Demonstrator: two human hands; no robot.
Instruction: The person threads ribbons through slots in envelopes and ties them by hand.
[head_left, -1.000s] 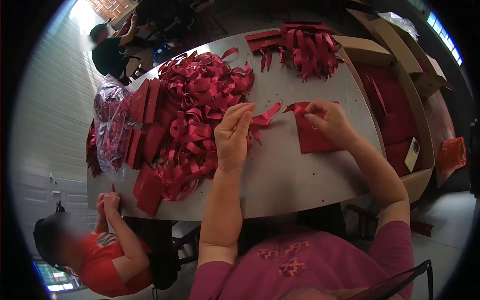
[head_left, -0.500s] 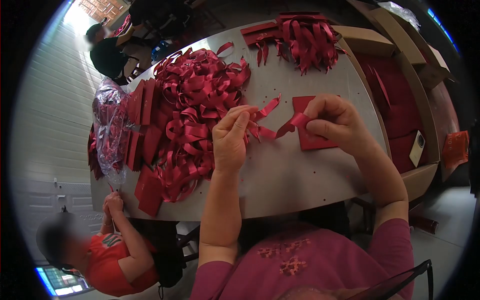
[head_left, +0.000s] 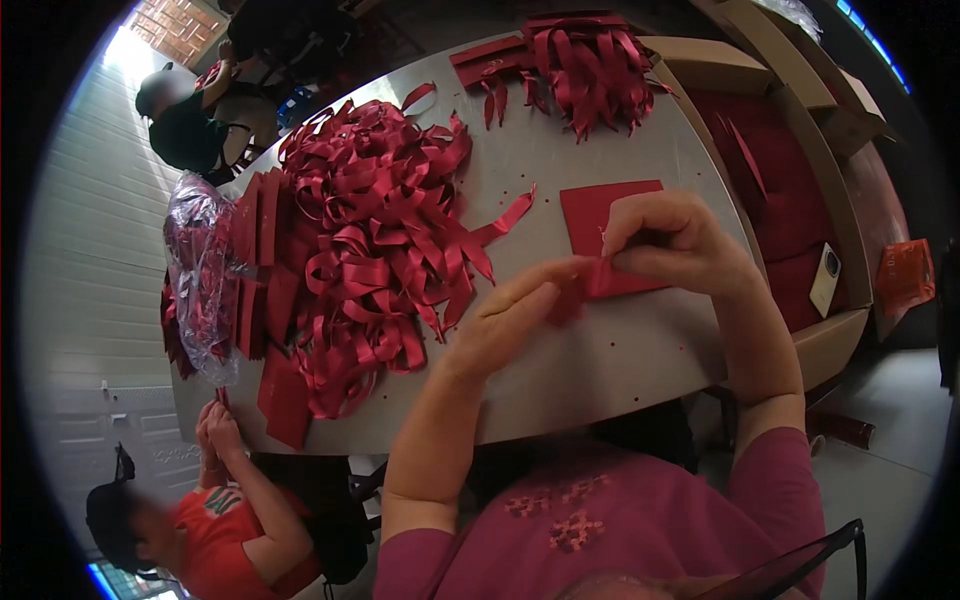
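Observation:
My right hand pinches a dark red ribbon between thumb and fingers, just over a flat red card-like piece lying on the table. Close against it is my left hand, its fingers pressed together around the same ribbon, part of which hangs down blurred between the two hands. My fingers hide most of the ribbon's grip points. To the left, a big tangled heap of red ribbons reaches close to my left hand, with one loose end pointing toward the card-like piece.
Red folded pieces and a clear plastic bag lie on the table's left. More ribboned pieces are at the far edge. An open cardboard box on the right holds a phone. A co-worker in orange sits at left.
My left hand has moved right and lower, up to my right hand, bringing the ribbon in between them. The head view has shifted slightly, so the table items appear further left.

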